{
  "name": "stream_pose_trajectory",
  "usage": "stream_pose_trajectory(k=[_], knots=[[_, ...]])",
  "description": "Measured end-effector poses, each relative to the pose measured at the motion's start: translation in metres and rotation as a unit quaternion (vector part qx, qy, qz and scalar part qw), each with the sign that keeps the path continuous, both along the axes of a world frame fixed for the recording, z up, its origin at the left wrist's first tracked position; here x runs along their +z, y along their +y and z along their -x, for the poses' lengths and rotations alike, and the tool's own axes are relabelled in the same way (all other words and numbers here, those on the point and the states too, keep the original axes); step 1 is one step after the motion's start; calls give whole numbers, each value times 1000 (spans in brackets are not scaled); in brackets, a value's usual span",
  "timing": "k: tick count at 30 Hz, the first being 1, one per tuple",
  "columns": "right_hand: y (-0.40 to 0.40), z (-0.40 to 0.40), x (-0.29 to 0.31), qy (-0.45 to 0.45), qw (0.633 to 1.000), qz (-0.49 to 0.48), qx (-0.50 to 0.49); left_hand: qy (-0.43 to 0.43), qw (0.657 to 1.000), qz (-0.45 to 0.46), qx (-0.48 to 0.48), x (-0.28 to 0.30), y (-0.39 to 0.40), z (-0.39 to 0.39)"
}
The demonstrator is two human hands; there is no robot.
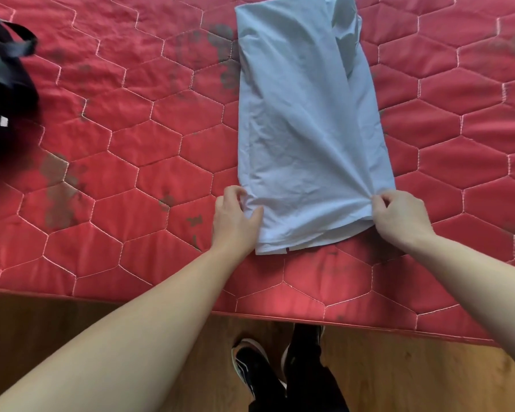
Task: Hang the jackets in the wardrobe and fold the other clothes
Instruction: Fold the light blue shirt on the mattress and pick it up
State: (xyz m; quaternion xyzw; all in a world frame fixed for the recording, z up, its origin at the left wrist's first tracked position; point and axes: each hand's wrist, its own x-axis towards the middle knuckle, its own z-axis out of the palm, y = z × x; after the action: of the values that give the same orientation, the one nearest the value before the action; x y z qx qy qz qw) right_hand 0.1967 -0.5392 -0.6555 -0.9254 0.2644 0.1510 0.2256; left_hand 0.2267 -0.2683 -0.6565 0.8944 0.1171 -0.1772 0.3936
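Observation:
A light blue garment lies on the red quilted mattress, folded lengthwise into a long strip that runs away from me. My left hand pinches its near left corner, thumb on top of the cloth. My right hand pinches the near right corner, where the fabric bunches into creases. The far end of the garment reaches the top edge of the view.
A black garment or bag with white marks sits at the mattress's left edge. The mattress's front edge runs across below my arms, with wooden floor and my dark shoes beneath it.

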Motion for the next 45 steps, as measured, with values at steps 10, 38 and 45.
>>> stream_pose_trajectory(k=[10,38,45], knots=[[-6,-8,6,-39,980,-115,-160,181,966,112,149,5,-15,-12],[28,-19,85,-85,884,-401,-224,255,865,412,132,113,29,-31],[6,-87,96,-58,794,-527,-295,164,926,338,39,108,16,-93]])
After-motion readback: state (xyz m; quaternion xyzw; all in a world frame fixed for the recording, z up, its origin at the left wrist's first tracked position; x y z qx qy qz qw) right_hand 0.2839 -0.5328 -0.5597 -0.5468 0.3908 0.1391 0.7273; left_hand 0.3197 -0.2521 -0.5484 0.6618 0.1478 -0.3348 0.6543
